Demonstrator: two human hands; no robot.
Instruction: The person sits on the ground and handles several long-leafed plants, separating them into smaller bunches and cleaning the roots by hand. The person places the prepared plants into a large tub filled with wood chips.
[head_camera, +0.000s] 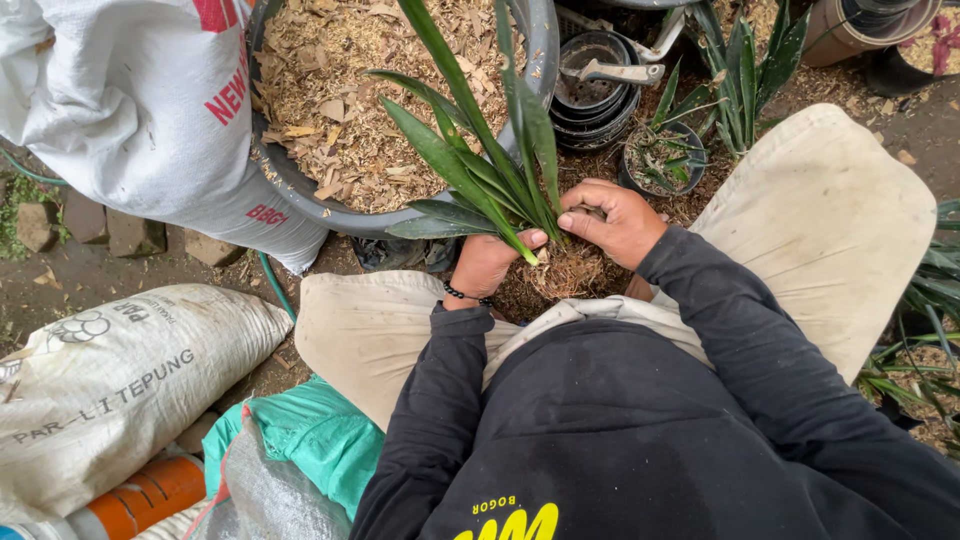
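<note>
The work in hand is packing a young plant with long, narrow, dark green strap leaves (480, 170) and its brown fibrous root ball (565, 272), which sits low between the person's knees, just in front of the big grey round tub of pale wood chips and husk (340, 110). To do it well, as I judge it, the crown should be kept upright and centred while the loose fibre is pressed in evenly all round the roots, firm enough to hold the plant but not so hard that the leaf bases bruise or snap.

The left hand (487, 262) wraps the near-left side of the root ball, its thumb up against the base of the leaves; its fingers are curled under and mostly hidden, so it looks closed around the ball, though how tightly I cannot tell. The right hand (610, 220) comes in from the other side with its fingers (585, 213) bent together and pinched at the leaf bases, touching the plant where leaves meet roots.

Just beyond the hands stands a small black plastic pot holding another green seedling (662, 160), with a stack of empty black pots (592, 95) behind it. White woven sacks (120, 380) lie on the ground to the left.
</note>
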